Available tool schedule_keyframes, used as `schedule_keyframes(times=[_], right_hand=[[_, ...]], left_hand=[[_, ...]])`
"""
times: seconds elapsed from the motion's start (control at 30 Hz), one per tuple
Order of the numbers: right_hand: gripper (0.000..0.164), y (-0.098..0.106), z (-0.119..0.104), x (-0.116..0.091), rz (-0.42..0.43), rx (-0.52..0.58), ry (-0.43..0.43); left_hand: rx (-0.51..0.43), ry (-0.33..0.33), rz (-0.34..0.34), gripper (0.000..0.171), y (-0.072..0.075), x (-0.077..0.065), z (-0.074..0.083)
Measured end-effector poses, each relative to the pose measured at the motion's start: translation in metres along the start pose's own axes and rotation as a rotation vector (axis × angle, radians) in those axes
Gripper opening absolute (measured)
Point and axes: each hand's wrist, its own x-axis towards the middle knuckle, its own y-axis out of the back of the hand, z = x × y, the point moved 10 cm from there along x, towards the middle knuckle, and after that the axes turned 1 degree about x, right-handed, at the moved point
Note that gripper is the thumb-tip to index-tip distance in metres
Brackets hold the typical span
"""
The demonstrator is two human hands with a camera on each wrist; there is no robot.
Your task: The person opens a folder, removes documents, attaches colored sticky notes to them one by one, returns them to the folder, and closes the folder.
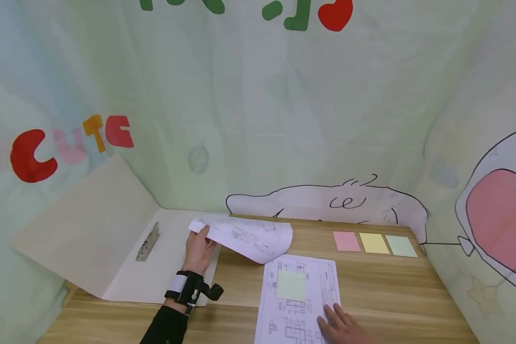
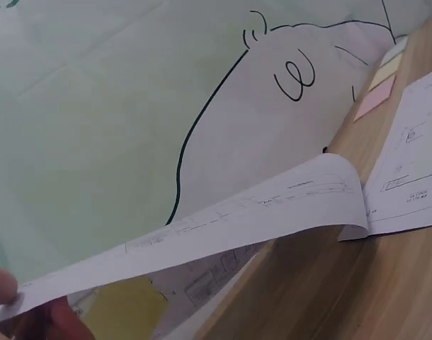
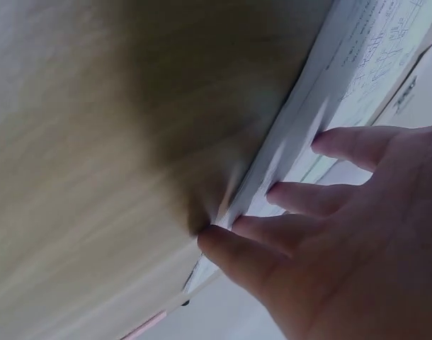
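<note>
My left hand (image 1: 199, 251) pinches the left edge of a printed drawing sheet (image 1: 249, 235), thumb on top. The sheet is raised and bends over at its right end. Beneath it, in the left wrist view, a yellow sticky note (image 2: 127, 308) shows beside printed lines. My right hand (image 1: 341, 326) lies with extended fingers at the right edge of another drawing sheet (image 1: 273, 298), which bears a pale green sticky note (image 1: 291, 285). In the right wrist view the fingertips (image 3: 328, 142) touch the paper's edge.
An open white folder (image 1: 172, 282) with a metal clip (image 1: 148, 242) lies at the left, its cover (image 1: 94, 229) leaning up against the curtain. Pink (image 1: 346, 241), yellow (image 1: 374, 243) and pale green (image 1: 401, 246) sticky notes sit in a row at the wooden table's (image 1: 391, 291) back right.
</note>
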Motion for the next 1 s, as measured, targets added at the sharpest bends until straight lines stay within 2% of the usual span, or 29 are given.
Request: schedule_keyframes(times=[0.13, 0.33, 0.53, 0.63, 0.7, 0.77, 0.93, 1.0], right_hand=[[0.079, -0.002, -0.003, 0.001, 0.019, -0.004, -0.018], [0.082, -0.002, -0.003, 0.003, -0.011, 0.028, -0.043], [0.074, 0.004, -0.009, 0.005, 0.047, -0.013, 0.055], [0.071, 0.003, -0.009, 0.009, 0.037, 0.002, 0.079], [0.071, 0.001, -0.008, 0.011, 0.022, 0.012, 0.083], [0.071, 0.000, -0.005, 0.013, 0.002, 0.022, 0.071], [0.076, 0.007, -0.004, 0.017, 0.024, -0.074, 0.091], [0.078, 0.009, -0.003, 0.017, 0.042, -0.092, 0.104]], left_hand=[[0.174, -0.098, -0.029, 0.038, -0.008, -0.010, 0.014], [0.309, -0.182, -0.124, 0.033, -0.026, -0.027, 0.025], [0.423, -0.229, -0.224, 0.030, -0.040, -0.040, 0.033], [0.487, -0.242, -0.270, 0.028, -0.047, -0.047, 0.034], [0.528, -0.255, -0.322, 0.027, -0.054, -0.052, 0.033], [0.561, -0.270, -0.404, 0.027, -0.061, -0.059, 0.030], [0.620, -0.281, -0.621, 0.029, -0.079, -0.075, 0.018], [0.640, -0.267, -0.670, 0.031, -0.081, -0.079, 0.013]])
